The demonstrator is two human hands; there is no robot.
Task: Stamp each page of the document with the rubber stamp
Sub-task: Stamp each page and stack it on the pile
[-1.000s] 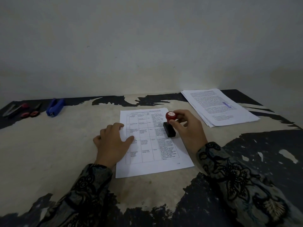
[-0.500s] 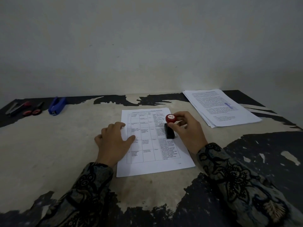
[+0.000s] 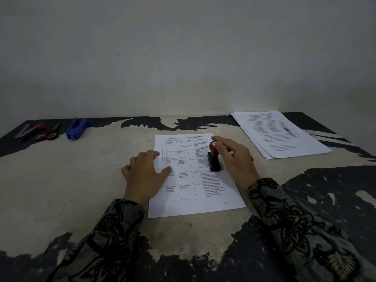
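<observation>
Two hands | left hand (image 3: 145, 176) flat on page (image 3: 195, 206) | right hand (image 3: 234, 159) pinches upright rubber stamp (image 3: 213, 157) on it

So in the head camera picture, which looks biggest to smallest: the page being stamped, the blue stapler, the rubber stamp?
1. Page.
2 and 3. Blue stapler and rubber stamp look alike; the stapler lies farther away, so unsure.

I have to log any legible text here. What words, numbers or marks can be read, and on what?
White table-printed sheet: cell text and corner page number too blurred to read.
White paper stack: printed lines and blue stamp mark illegible.
Red-knobbed black rubber stamp: no readable label.
Nothing can be quoted.
</observation>
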